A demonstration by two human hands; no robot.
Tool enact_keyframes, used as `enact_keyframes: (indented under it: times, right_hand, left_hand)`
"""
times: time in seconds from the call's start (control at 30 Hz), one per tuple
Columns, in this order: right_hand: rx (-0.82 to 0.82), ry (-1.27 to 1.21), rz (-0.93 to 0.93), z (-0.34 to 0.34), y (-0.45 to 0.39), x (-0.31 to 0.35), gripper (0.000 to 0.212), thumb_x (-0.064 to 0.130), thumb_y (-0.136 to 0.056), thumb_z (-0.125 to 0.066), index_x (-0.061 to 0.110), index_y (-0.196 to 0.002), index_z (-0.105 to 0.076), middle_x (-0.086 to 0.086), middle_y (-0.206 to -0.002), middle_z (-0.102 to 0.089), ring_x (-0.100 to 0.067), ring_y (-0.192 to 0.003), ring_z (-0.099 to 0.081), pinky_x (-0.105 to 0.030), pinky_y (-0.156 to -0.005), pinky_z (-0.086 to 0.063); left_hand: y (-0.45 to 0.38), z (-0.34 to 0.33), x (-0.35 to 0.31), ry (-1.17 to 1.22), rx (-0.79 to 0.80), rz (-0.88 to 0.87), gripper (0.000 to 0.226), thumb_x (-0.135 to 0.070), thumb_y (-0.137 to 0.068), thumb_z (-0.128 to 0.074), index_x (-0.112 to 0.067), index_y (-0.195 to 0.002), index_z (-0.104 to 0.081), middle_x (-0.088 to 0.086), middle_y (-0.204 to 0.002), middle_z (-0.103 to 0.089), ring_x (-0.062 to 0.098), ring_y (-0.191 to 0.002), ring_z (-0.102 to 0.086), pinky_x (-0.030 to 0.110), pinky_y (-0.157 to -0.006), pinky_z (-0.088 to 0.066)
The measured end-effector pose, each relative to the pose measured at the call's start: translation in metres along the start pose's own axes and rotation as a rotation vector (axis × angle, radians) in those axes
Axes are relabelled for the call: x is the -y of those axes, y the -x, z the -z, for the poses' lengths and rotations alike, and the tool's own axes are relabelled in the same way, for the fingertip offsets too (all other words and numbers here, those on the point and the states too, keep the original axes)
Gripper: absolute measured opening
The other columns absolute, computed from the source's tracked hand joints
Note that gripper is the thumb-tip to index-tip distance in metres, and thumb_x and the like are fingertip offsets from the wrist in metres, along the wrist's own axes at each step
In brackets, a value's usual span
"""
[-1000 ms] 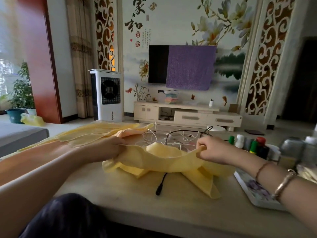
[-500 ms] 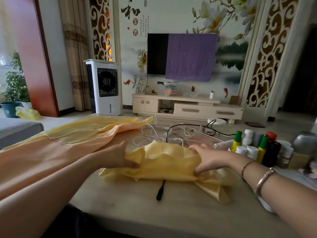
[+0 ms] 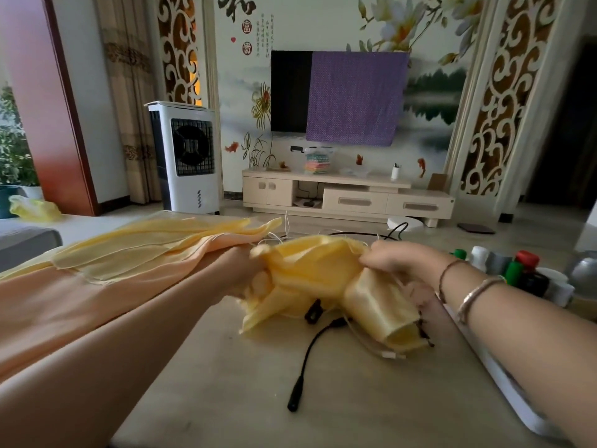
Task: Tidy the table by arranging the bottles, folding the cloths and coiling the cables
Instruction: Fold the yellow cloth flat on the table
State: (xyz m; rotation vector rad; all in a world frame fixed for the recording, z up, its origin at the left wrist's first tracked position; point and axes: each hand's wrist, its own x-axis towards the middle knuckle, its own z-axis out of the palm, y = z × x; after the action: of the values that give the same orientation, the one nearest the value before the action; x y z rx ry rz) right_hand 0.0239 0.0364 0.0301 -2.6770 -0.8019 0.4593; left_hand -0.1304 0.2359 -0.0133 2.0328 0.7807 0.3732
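Note:
A yellow cloth (image 3: 310,276) hangs bunched above the beige table (image 3: 258,399), lifted off its surface. My left hand (image 3: 239,273) grips its left end and my right hand (image 3: 397,260) grips its right end, with folds drooping below between them. A black cable (image 3: 307,360) with a plug lies on the table under the cloth, and white cables (image 3: 284,234) tangle behind it. Several bottles (image 3: 517,270) with green, red and white caps stand at the right.
Yellow and peach cloths (image 3: 129,253) spread over the table's left side. A white tray (image 3: 504,383) lies along the right edge under my right forearm. A metal pot (image 3: 584,270) stands far right. Beyond the table are a TV cabinet (image 3: 349,198) and a fan unit (image 3: 184,156).
Both hands have raised the yellow cloth off the table, where they pressed it half a second ago. More of the black cable shows underneath.

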Motion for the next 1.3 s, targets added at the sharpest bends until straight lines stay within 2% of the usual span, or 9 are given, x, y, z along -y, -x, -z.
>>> enact_keyframes:
  times: [0.13, 0.27, 0.4, 0.53, 0.73, 0.83, 0.93, 1.13, 1.3]
  right_hand:
    - [-0.355, -0.489, 0.146, 0.018, -0.021, 0.012, 0.022, 0.023, -0.097, -0.043, 0.011, -0.116, -0.043, -0.007, -0.099, -0.057, -0.022, -0.088, -0.057, -0.034, -0.071, -0.05]
    - [-0.706, -0.459, 0.507, 0.025, -0.021, 0.011, 0.022, 0.022, -0.093, -0.056, 0.012, -0.098, -0.038, 0.002, -0.074, -0.049, -0.017, -0.066, -0.049, -0.021, -0.048, -0.034]
    - [-0.435, -0.027, 0.369, 0.012, -0.015, -0.008, 0.026, 0.019, -0.093, -0.055, 0.011, -0.111, -0.038, -0.002, -0.083, -0.052, -0.02, -0.071, -0.055, -0.028, -0.053, -0.041]
    - [-0.343, 0.226, 0.247, -0.006, 0.005, -0.02, 0.041, 0.02, -0.088, -0.06, 0.017, -0.12, -0.035, -0.007, -0.117, -0.042, -0.018, -0.069, -0.052, -0.026, -0.051, -0.036]
    - [-0.263, 0.248, 0.21, -0.022, 0.036, -0.035, 0.079, 0.0, -0.08, -0.063, 0.028, -0.14, -0.02, -0.003, -0.137, -0.019, -0.012, -0.066, -0.053, -0.019, -0.042, -0.034]
    - [-0.303, 0.197, 0.216, -0.017, 0.052, -0.037, 0.055, -0.002, -0.081, -0.059, 0.025, -0.126, -0.041, 0.003, -0.127, -0.031, -0.014, -0.08, -0.057, -0.021, -0.051, -0.045]
    - [-0.394, 0.102, 0.327, -0.007, 0.065, -0.04, 0.022, 0.003, -0.084, -0.055, 0.022, -0.09, -0.065, 0.003, -0.103, -0.061, -0.018, -0.093, -0.061, -0.027, -0.068, -0.048]
    - [-0.372, -0.291, 0.366, 0.011, 0.092, -0.037, 0.019, 0.014, -0.091, -0.047, 0.01, -0.083, -0.064, -0.005, -0.083, -0.062, -0.021, -0.084, -0.056, -0.032, -0.07, -0.04]
    - [-0.013, -0.071, 0.26, 0.025, 0.121, -0.034, 0.012, 0.014, -0.09, -0.054, 0.011, -0.084, -0.064, 0.0, -0.088, -0.061, -0.012, -0.081, -0.054, -0.027, -0.075, -0.045]
  left_hand:
    - [-0.022, 0.0, -0.031, 0.118, -0.195, -0.102, 0.023, -0.026, -0.096, -0.048, -0.013, -0.113, -0.057, 0.003, -0.095, -0.063, 0.017, -0.086, -0.06, 0.03, -0.072, -0.051]
    - [-0.03, 0.018, -0.044, -0.061, -0.52, -0.541, 0.009, -0.009, -0.092, -0.051, -0.012, -0.101, -0.051, -0.012, -0.074, -0.051, 0.002, -0.065, -0.048, 0.019, -0.049, -0.033]
    - [-0.029, 0.029, -0.018, -0.33, -0.448, -0.5, 0.009, -0.021, -0.094, -0.056, -0.016, -0.097, -0.049, -0.008, -0.075, -0.054, 0.008, -0.063, -0.054, 0.023, -0.048, -0.039]
    - [-0.013, 0.026, 0.012, -0.658, -0.148, -0.375, 0.027, -0.04, -0.095, -0.051, -0.018, -0.112, -0.054, 0.001, -0.108, -0.06, 0.017, -0.092, -0.058, 0.033, -0.08, -0.053]
    - [0.019, 0.039, 0.027, -0.606, -0.012, -0.51, 0.037, -0.04, -0.097, -0.046, -0.033, -0.133, -0.048, -0.013, -0.129, -0.046, 0.011, -0.116, -0.047, 0.028, -0.098, -0.044]
    - [0.035, 0.045, 0.023, -0.453, 0.009, -0.541, 0.023, -0.036, -0.098, -0.046, -0.048, -0.117, -0.053, -0.032, -0.104, -0.047, -0.01, -0.095, -0.052, 0.001, -0.075, -0.039]
    - [0.047, 0.05, 0.013, -0.334, 0.051, -0.612, 0.033, -0.027, -0.099, -0.048, -0.057, -0.098, -0.064, -0.042, -0.099, -0.056, -0.028, -0.097, -0.046, -0.003, -0.08, -0.036]
    - [0.044, 0.054, 0.002, -0.22, 0.028, -0.311, 0.025, -0.039, -0.098, -0.047, -0.031, -0.087, -0.067, 0.003, -0.099, -0.07, 0.023, -0.098, -0.065, 0.046, -0.096, -0.049]
    - [0.068, 0.057, -0.011, -0.353, 0.205, -0.183, 0.015, -0.036, -0.095, -0.053, -0.039, -0.084, -0.062, -0.013, -0.087, -0.065, 0.006, -0.082, -0.064, 0.021, -0.07, -0.051]
